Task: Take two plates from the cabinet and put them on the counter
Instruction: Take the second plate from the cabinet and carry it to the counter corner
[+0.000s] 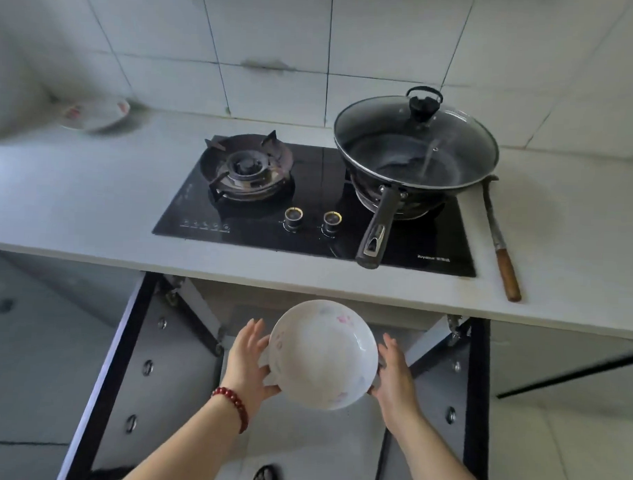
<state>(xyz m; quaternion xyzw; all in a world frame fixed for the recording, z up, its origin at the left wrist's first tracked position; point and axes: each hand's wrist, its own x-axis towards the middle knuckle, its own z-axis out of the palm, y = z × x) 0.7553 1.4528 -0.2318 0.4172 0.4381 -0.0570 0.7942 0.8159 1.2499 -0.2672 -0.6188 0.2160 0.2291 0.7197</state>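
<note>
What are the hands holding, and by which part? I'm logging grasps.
A white plate, held by its rim: left hand on the left edge, right hand on the right edge.

We see two bare forearms reaching in from the bottom edge, with no sleeves covering them up to where they leave view. On the wrist of the left hand [248, 363] we find a bracelet [232, 405] of round, glossy, dark red beads strung in a single row, lying snug against the wrist and curving around its outer side. The right hand [394, 377] and its wrist carry nothing that we can make out: no ring, watch or band shows on them.
</note>
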